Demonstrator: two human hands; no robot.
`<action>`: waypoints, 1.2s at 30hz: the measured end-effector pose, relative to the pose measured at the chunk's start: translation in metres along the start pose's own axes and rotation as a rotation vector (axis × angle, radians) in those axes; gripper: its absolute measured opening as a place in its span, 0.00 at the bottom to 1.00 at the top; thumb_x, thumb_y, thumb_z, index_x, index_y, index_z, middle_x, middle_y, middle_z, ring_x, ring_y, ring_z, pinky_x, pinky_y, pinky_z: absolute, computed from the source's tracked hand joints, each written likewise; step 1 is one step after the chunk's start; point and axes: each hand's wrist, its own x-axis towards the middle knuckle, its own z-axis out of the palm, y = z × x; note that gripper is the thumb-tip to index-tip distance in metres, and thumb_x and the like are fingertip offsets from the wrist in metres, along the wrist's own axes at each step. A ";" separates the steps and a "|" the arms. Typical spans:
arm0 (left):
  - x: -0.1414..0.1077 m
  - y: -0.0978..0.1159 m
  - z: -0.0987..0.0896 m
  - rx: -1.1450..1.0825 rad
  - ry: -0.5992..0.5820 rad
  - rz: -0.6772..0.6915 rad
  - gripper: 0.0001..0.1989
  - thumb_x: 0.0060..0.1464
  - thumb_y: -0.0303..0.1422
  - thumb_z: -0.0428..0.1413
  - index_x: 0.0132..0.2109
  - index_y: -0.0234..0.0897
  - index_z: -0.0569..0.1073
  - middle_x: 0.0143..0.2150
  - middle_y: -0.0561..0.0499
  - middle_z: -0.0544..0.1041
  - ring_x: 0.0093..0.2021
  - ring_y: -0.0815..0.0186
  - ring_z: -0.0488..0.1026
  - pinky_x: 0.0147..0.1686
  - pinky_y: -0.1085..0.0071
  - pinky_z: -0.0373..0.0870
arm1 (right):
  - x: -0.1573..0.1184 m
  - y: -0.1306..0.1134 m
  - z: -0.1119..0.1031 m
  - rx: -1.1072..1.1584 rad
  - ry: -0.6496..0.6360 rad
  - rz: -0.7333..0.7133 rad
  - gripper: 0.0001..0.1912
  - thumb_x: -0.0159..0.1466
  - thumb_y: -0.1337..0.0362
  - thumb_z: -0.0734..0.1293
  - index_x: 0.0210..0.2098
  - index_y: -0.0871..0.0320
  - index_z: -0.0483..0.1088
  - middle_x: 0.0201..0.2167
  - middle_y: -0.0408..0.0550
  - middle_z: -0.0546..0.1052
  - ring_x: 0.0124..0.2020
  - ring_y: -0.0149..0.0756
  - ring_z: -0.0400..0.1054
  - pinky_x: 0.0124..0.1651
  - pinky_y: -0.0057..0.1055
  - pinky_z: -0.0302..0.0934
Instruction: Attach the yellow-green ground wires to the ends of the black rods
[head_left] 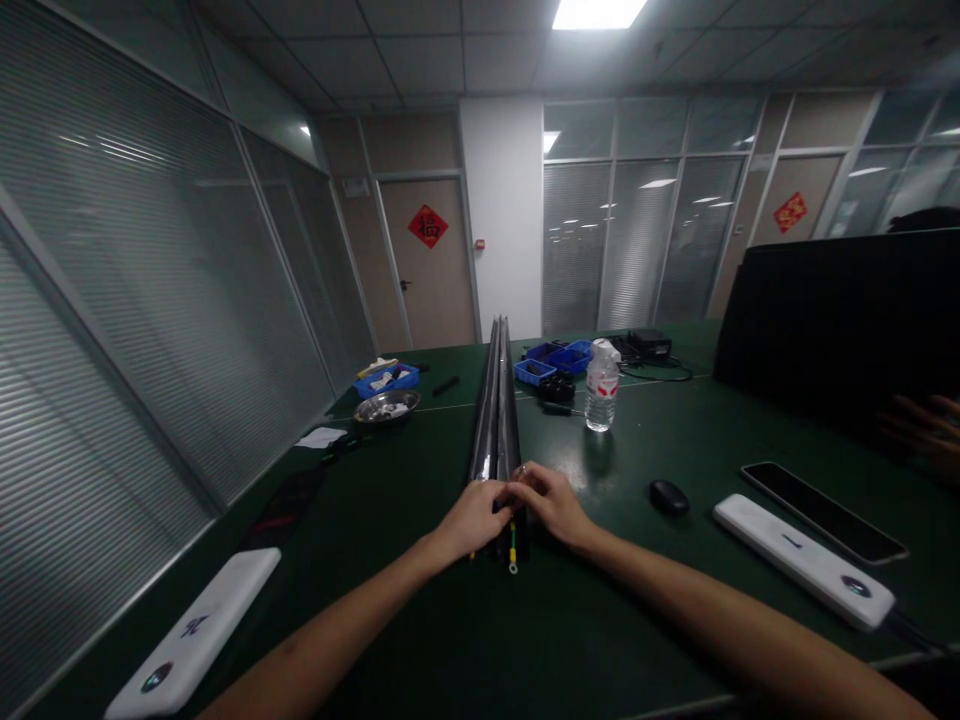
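A long, dark, shiny twin-channel bar (496, 410) lies on the table, pointing away from me. My left hand (474, 517) is at its near end, with fingers curled over it. Beside it, my right hand (553, 500) is closed too, its fingertips meeting those of the left above the bar. Whatever sits between the fingertips is hidden. Below the hands, a short yellow-green wire with a ring terminal (513, 562) sticks out toward me. A ring shows on a finger of my right hand.
A water bottle (601, 388) and blue trays (556, 358) stand right of the bar. Left are a metal bowl (386, 407) and a blue tray (388, 381). A mouse (669, 497), a phone (823, 510) and white power banks (802, 560) flank my arms. Another person's blurred hand (930, 425) shows far right.
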 end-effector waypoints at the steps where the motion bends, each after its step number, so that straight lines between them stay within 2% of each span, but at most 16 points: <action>1: 0.000 -0.002 0.000 0.003 -0.005 0.006 0.10 0.62 0.32 0.52 0.45 0.35 0.76 0.43 0.49 0.79 0.41 0.64 0.76 0.42 0.72 0.69 | 0.000 -0.001 0.000 -0.011 -0.005 -0.007 0.16 0.66 0.52 0.68 0.35 0.60 0.73 0.26 0.42 0.74 0.27 0.32 0.67 0.31 0.26 0.61; 7: 0.002 -0.009 0.002 0.034 -0.015 -0.009 0.11 0.63 0.32 0.50 0.43 0.35 0.77 0.43 0.49 0.79 0.39 0.65 0.76 0.39 0.73 0.69 | -0.001 -0.009 -0.002 -0.011 -0.081 -0.058 0.16 0.69 0.53 0.64 0.39 0.59 0.76 0.33 0.46 0.76 0.32 0.33 0.69 0.35 0.28 0.63; 11: 0.001 -0.005 0.002 0.015 0.007 0.004 0.11 0.63 0.33 0.51 0.46 0.36 0.77 0.44 0.49 0.79 0.41 0.64 0.76 0.42 0.73 0.69 | -0.004 -0.012 -0.002 -0.043 -0.076 -0.082 0.16 0.71 0.54 0.62 0.39 0.59 0.75 0.32 0.46 0.74 0.31 0.34 0.68 0.34 0.28 0.61; 14: 0.000 0.000 0.001 0.008 0.064 0.006 0.12 0.60 0.33 0.55 0.48 0.36 0.76 0.46 0.49 0.80 0.43 0.62 0.76 0.44 0.72 0.69 | -0.006 -0.013 -0.001 -0.135 -0.071 -0.179 0.14 0.72 0.57 0.60 0.38 0.58 0.73 0.32 0.47 0.74 0.32 0.34 0.68 0.38 0.29 0.61; 17: 0.000 0.004 0.000 0.030 0.079 0.030 0.10 0.58 0.31 0.56 0.46 0.35 0.77 0.44 0.49 0.80 0.42 0.62 0.76 0.45 0.73 0.68 | -0.009 -0.015 0.000 -0.197 -0.072 -0.249 0.13 0.72 0.59 0.60 0.37 0.57 0.72 0.32 0.46 0.73 0.32 0.34 0.67 0.38 0.29 0.61; 22: 0.000 0.002 -0.002 0.092 0.046 0.008 0.09 0.60 0.33 0.55 0.43 0.34 0.77 0.43 0.48 0.79 0.41 0.63 0.75 0.43 0.72 0.68 | -0.009 -0.016 -0.001 -0.173 -0.075 -0.187 0.13 0.72 0.59 0.60 0.38 0.58 0.72 0.32 0.46 0.73 0.32 0.33 0.67 0.38 0.28 0.60; 30: 0.003 -0.010 0.003 0.194 0.023 0.027 0.11 0.64 0.35 0.50 0.41 0.34 0.74 0.43 0.47 0.75 0.43 0.62 0.72 0.44 0.69 0.67 | -0.008 -0.009 0.001 -0.112 -0.065 -0.099 0.13 0.68 0.53 0.65 0.37 0.58 0.72 0.25 0.41 0.72 0.26 0.30 0.64 0.31 0.26 0.59; 36: 0.000 -0.008 0.001 0.200 -0.028 -0.003 0.09 0.63 0.33 0.48 0.40 0.35 0.72 0.43 0.48 0.74 0.42 0.63 0.71 0.41 0.70 0.67 | -0.008 -0.013 0.000 -0.177 -0.037 -0.224 0.15 0.69 0.54 0.64 0.35 0.57 0.75 0.30 0.46 0.74 0.31 0.34 0.68 0.37 0.30 0.62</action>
